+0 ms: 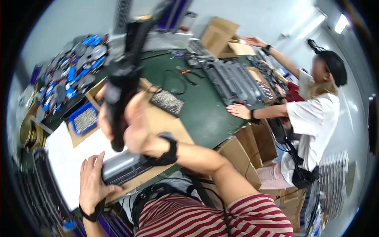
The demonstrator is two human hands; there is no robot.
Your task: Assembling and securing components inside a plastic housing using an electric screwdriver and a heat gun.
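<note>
Gripping a black tool (120, 85) in your right hand (137, 128), you keep the fingers curled around its shaft. The tool stands roughly upright and is blurred; its lower end is near the upper left part of the casing (128, 166), and whether the two touch you cannot tell from this view. Your left hand (92, 183) is open, fingers spread and thumb well apart from them, set around the left end of the casing; how firmly it presses, you cannot tell.

The casing lies in front of you at the near edge of the bench (205, 124), long and grey with a dark perforated side, over a cardboard sheet (179, 132) and beside white paper (59, 158). Beyond your left hand sits a blue tray (73, 125) of small metal pieces; past your right wrist is a dark tray (165, 111) of similar pieces. Farther back lie orange-handled pliers (191, 72), and to their right a row of grey casings (235, 81). At the far left is a heap of blue and grey parts (71, 73).

To your right, a co-worker (318, 108) has one hand flat near those casings and the other raised beside an open carton (219, 35).
</note>
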